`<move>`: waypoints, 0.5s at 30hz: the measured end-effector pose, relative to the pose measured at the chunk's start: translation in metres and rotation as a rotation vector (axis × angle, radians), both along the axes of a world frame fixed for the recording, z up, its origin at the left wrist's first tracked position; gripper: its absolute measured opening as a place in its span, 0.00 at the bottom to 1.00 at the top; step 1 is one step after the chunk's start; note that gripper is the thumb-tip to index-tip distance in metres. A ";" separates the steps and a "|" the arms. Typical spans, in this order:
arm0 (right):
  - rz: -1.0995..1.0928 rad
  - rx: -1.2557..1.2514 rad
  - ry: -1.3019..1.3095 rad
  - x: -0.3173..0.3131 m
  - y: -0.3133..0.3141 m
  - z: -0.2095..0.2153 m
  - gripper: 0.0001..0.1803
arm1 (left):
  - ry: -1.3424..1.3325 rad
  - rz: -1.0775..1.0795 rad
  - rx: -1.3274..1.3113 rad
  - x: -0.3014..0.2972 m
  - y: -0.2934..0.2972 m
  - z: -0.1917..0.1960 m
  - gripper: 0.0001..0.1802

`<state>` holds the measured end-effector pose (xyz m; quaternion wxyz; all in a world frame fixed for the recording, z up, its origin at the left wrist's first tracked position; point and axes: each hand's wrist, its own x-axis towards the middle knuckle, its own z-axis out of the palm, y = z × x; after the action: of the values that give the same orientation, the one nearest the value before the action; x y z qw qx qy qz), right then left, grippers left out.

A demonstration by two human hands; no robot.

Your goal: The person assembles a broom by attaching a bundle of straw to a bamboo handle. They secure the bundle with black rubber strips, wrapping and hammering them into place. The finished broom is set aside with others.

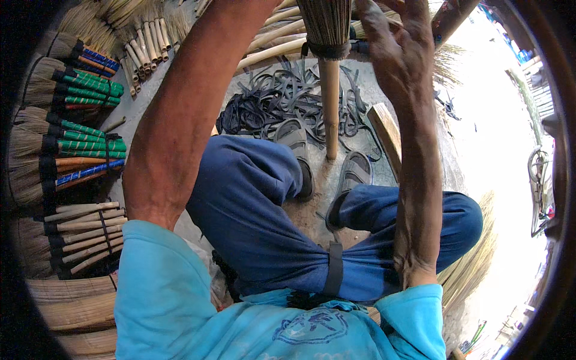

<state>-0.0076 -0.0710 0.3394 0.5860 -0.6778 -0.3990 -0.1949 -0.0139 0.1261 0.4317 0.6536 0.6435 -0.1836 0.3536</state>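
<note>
Between my feet a broom stands upright, its wooden handle resting on the floor. Its bristle head is on top, with a dark band round the neck and the upper end cut off by the frame. Just right of the bristles is my right hand, thumb and fingers apart, fingertips partly beyond the upper edge. Nothing shows in that hand. My left forearm reaches up past the top edge, so the left hand is out of sight. A tangle of dark flat strips lies behind the broom handle.
Tied bundles of brooms with green handles and pale handles line the left side. Pale sticks lie beyond the strips. A wooden block is by my right forearm, and loose straw is beside my right knee.
</note>
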 end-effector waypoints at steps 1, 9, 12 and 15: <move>-0.043 0.009 -0.088 0.000 0.009 0.006 0.45 | -0.007 0.015 0.000 0.000 -0.002 -0.001 0.26; 0.064 0.001 -0.205 0.010 0.039 -0.001 0.38 | -0.010 0.064 -0.074 -0.019 0.002 -0.001 0.25; 0.003 -0.047 -0.178 0.009 0.034 0.005 0.35 | 0.087 0.118 -0.099 -0.026 0.006 -0.001 0.29; -0.083 -0.069 -0.171 0.004 0.033 0.022 0.23 | 0.058 0.166 -0.045 -0.029 0.002 -0.001 0.27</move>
<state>-0.0035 -0.0375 0.3616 0.5175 -0.6943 -0.4257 -0.2624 -0.0428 0.1285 0.4304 0.6414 0.6517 -0.1027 0.3917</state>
